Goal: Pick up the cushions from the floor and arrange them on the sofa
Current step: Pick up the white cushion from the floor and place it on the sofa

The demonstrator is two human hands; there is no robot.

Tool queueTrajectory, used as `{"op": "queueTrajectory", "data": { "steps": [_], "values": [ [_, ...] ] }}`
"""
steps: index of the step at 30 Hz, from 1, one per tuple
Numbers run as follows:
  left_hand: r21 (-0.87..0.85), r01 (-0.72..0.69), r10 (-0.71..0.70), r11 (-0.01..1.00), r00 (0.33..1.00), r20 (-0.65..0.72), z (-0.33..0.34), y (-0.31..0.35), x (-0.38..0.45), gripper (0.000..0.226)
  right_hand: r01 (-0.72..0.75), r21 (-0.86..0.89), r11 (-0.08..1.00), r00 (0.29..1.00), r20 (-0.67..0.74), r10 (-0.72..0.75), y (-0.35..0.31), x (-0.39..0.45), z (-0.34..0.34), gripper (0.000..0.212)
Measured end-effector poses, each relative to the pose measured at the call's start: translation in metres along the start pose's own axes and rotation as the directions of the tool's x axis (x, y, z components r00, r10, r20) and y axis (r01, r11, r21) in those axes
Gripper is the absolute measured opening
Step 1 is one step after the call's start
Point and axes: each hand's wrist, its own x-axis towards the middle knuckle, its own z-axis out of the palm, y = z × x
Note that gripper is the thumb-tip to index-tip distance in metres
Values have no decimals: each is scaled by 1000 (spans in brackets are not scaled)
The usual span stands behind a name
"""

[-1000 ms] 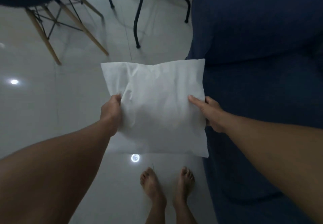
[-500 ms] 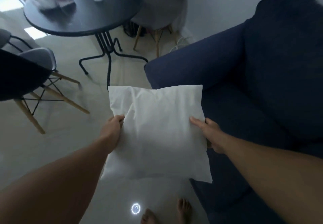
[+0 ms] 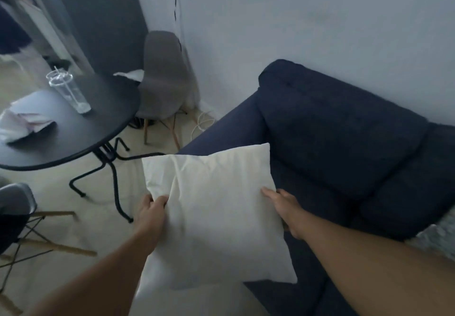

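A white square cushion hangs in the air in front of me, held by both hands. My left hand grips its left edge and my right hand grips its right edge. The cushion hovers over the left armrest end of a dark blue sofa, which runs along the wall to the right. The sofa's back cushions and seat are bare in the part I see. A pale fuzzy item shows at the right edge on the sofa seat.
A round black table stands to the left, bearing a clear plastic cup and papers. A grey chair sits in the corner behind it. Another chair with wooden legs is at the near left.
My view has risen from the floor to the sofa and wall. The cushion stays held in both hands and has shifted toward the sofa's armrest end.
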Motion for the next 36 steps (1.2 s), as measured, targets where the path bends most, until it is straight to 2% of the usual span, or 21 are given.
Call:
{"op": "queueTrajectory", "data": {
  "steps": [3, 6, 9, 13, 16, 19, 23, 25, 28, 31, 32, 36],
  "values": [
    [22, -29, 27, 999, 997, 76, 34, 35, -9, 18, 18, 55, 998, 994, -109, -11, -4, 3, -27, 35],
    [64, -41, 31, 997, 987, 157, 69, 63, -9, 25, 31, 99, 995, 977, -215, -9, -10, 11, -56, 35],
    [112, -9, -15, 994, 979, 204, 101, 88, -7, 33, 46, 123, 991, 960, -280, -10, -15, 22, -88, 50],
    [173, -34, -20, 984, 953, 301, 136, 115, -9, 37, 38, 161, 986, 954, -301, 12, -29, 35, -132, 73],
    [188, -64, -2, 980, 942, 335, 157, 132, -15, 39, 44, 168, 985, 948, -318, 12, -38, 40, -161, 72],
    [200, -74, -5, 977, 929, 370, 179, 145, -23, 52, 55, 182, 982, 947, -322, 7, -40, 38, -184, 69],
    [216, -86, -13, 973, 907, 422, 207, 159, -29, 67, 51, 197, 979, 938, -345, 21, -34, 32, -209, 87],
    [224, -104, -11, 969, 888, 459, 222, 165, -30, 69, 47, 224, 973, 928, -370, 40, -28, 29, -218, 88],
    [228, -117, -19, 967, 854, 520, 245, 176, -31, 66, 58, 239, 969, 910, -412, 47, -20, 25, -230, 86],
    [226, -111, -41, 968, 817, 575, 265, 183, -28, 66, 51, 248, 967, 883, -464, 73, -11, 25, -235, 98],
    [228, -108, -49, 968, 807, 588, 271, 184, -25, 64, 52, 251, 967, 873, -481, 78, -10, 24, -235, 93],
    [191, -111, -43, 975, 752, 658, 289, 190, -12, 36, 29, 279, 960, 838, -530, 129, -7, 27, -229, 83]
  ]
}}
